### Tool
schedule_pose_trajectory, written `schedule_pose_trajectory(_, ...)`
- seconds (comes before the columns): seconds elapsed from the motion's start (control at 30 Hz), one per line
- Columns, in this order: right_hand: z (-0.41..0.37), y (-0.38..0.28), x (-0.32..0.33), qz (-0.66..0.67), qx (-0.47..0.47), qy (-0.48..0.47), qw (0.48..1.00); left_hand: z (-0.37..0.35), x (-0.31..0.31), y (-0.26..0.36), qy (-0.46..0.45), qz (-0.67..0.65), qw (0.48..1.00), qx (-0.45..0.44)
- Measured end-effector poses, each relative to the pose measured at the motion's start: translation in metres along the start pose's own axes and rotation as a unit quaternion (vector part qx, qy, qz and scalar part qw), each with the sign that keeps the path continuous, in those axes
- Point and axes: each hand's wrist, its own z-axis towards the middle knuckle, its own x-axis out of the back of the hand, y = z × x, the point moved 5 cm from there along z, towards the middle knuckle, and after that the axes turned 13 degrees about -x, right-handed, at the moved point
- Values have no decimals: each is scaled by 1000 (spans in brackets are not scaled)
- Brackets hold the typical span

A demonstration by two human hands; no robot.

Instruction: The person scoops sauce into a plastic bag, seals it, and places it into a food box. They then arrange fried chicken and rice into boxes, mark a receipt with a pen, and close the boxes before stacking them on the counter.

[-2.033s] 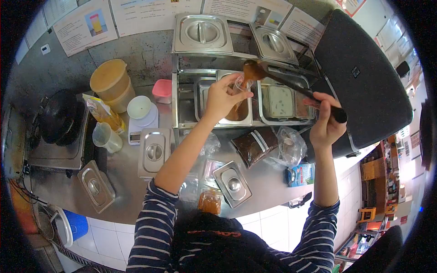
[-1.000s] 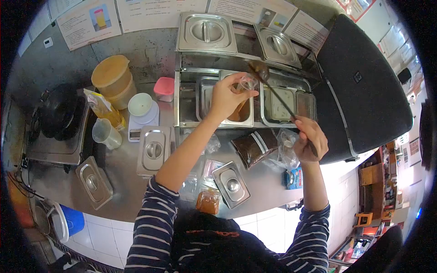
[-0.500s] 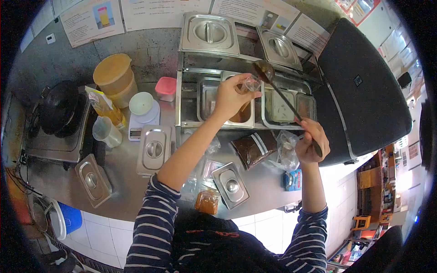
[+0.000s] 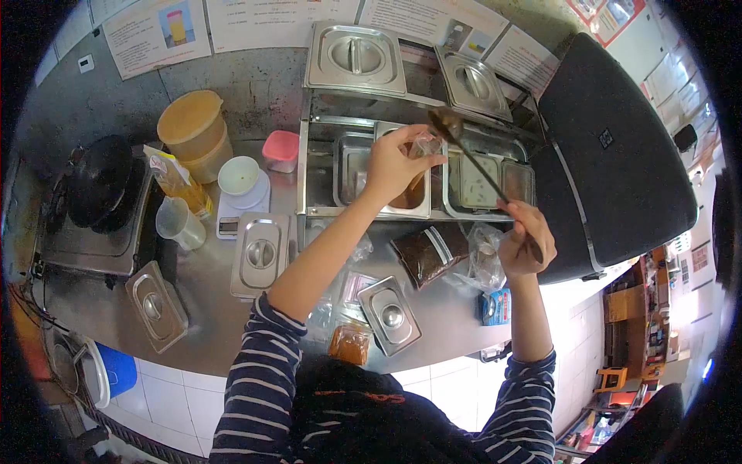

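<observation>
My left hand is closed around a small clear plastic cup, held above a steel food pan with brown contents. My right hand grips the dark handle of a long ladle. The ladle's bowl reaches up and left, just beyond the cup and above the pans' far edge. Right of the brown pan, a pale green lidded container sits in another pan. My left hand hides part of the brown pan.
Steel lids lie on the counter, one near me and another beside the white scale with its bowl. A bag of dark brown stuff lies before the pans. A big black case stands at the right, a wok at far left.
The ladle's bowl has tilted and shifted slightly left, and my right hand has turned a little with the handle. My left hand and the cup have hardly moved.
</observation>
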Motion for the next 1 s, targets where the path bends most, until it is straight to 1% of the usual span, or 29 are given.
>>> schedule_pose_trajectory(0.1,-3,4,-4,19,-15,-6,1000,-2,2,3,-3,0,1000,12)
schedule_pose_trajectory(0.2,-5,9,0,47,-45,33,997,0,3,6,-4,-8,1000,11)
schedule_pose_trajectory(0.3,-6,13,-1,33,-44,20,998,0,3,6,-15,6,1000,18)
schedule_pose_trajectory(0.37,-12,26,1,89,-102,68,989,0,3,2,-23,16,999,39)
schedule_pose_trajectory(0.4,-13,30,1,117,-131,91,980,-1,3,0,-20,16,999,32)
schedule_pose_trajectory(0.47,-8,30,2,115,-192,112,968,-2,2,-3,-16,15,1000,19)
schedule_pose_trajectory(0.53,-8,42,3,127,-266,147,944,-5,7,-1,-5,-25,999,24)
schedule_pose_trajectory(0.57,-8,47,2,135,-284,161,936,-7,12,-1,1,-44,999,27)
schedule_pose_trajectory(0.63,-10,53,-12,141,-355,131,915,-16,24,-7,38,-195,977,81)
schedule_pose_trajectory(0.67,-12,57,-19,143,-390,117,902,-21,29,-10,55,-270,955,107)
schedule_pose_trajectory(0.7,-27,75,-36,174,-404,66,896,-27,34,-10,65,-322,933,149)
schedule_pose_trajectory(0.77,-46,79,-73,79,-445,-83,888,-38,43,0,124,-397,890,184)
schedule_pose_trajectory(0.8,-56,82,-94,141,-424,-126,886,-45,47,5,153,-433,865,202)
schedule_pose_trajectory(0.83,-61,79,-106,61,-400,-189,895,-54,49,9,167,-458,841,235)
schedule_pose_trajectory(0.87,-65,78,-117,115,-441,-231,860,-61,54,19,142,-432,861,228)
schedule_pose_trajectory(0.93,-62,66,-118,78,-365,-193,907,-81,65,36,94,-377,895,219)
schedule_pose_trajectory(1.0,-48,27,-94,2,-281,-113,953,-105,71,48,36,-334,914,228)
